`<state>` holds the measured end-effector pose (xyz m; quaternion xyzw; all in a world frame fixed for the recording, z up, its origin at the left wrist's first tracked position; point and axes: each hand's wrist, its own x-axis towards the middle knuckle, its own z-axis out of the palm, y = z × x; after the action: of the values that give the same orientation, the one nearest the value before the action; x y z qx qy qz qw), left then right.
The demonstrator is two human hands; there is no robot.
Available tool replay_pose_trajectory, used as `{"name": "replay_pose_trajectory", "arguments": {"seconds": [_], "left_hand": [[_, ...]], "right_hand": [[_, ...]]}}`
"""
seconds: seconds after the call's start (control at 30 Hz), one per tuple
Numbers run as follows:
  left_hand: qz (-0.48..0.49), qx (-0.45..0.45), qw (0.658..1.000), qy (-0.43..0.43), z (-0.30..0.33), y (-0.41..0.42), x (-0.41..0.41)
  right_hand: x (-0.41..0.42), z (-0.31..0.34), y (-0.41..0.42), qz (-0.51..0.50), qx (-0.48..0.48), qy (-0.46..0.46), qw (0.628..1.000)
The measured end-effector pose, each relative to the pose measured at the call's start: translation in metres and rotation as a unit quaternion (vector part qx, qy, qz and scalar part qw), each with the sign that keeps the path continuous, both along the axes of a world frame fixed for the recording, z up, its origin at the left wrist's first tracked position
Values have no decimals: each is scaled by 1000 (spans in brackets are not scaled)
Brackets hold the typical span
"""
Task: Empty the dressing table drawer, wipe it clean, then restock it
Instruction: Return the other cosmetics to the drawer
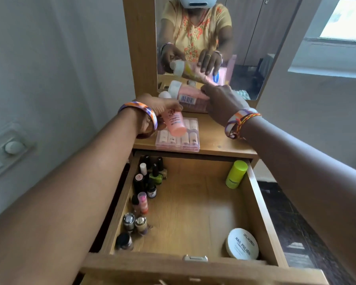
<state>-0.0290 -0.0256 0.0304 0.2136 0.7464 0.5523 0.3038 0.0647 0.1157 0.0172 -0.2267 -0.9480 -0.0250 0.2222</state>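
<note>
Up top, both hands hold bottles over the table (214, 140).
Below, the drawer (193, 206) stands open: polish bottles (146, 186) along its left wall, green tube (236, 174) far right, white jar (242, 243) near right. Right hand (220, 101) grips the big pink bottle (190, 93) by the mirror (245, 48); left hand (152, 114) clamps a small pink bottle (174, 124) above a clear case (179, 138).

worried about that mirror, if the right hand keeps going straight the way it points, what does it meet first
Probably the mirror. The right hand, gripping a large pink bottle with a white cap, points toward the glass just behind it; depth is unclear.
</note>
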Motion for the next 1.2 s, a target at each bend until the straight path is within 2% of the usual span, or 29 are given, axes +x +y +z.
{"name": "replay_pose_trajectory", "arguments": {"seconds": [0.23, 0.4, 0.53, 0.73, 0.9, 1.2], "left_hand": [[22, 2, 1000, -14, -3, -38, 12], [57, -9, 998, 8, -19, -54, 7], [45, -39, 998, 33, -27, -64, 4], [-46, -55, 997, 25, -33, -67, 10], [-88, -84, 992, 24, -43, -65, 16], [-127, -109, 986, 23, -55, -59, 18]], "right_hand": [[43, 20, -30, 20, -69, -49, 996], [60, 23, -44, 35, -68, -176, 981], [71, 18, -67, 48, -79, -274, 957], [72, -34, -93, 94, -136, -396, 903], [60, -78, -96, 114, -205, -430, 872], [50, -115, -90, 114, -332, -478, 805]]}}
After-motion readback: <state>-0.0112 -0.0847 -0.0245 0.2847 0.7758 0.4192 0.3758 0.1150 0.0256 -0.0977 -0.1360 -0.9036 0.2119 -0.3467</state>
